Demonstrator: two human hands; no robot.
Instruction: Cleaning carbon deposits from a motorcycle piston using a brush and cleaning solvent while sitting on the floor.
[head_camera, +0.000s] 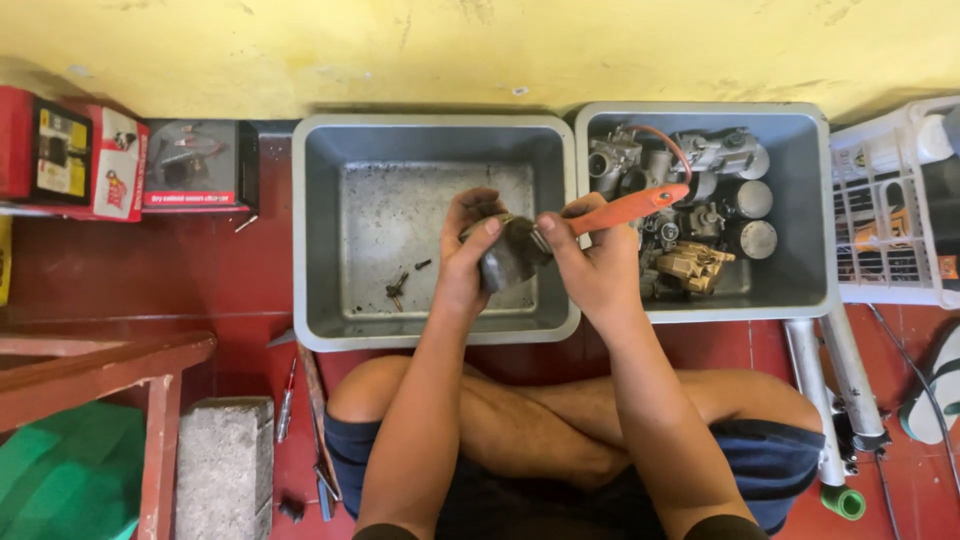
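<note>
Against the yellow wall at far left stand red and white cardboard boxes (75, 150) beside a dark boxed package with a red label strip (198, 165); over the dull grey metal tray (320, 250), the left hand (462, 262) clasps a rounded grey metal part (510, 258); the right hand (592, 265) grips an orange-handled brush (625, 208) against it; a second grey tray (815, 200) holds carburettor parts (690, 215).

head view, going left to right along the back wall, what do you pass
red boxes → dark box → grey tub with loose screws → grey tub of metal parts → white crate
</note>
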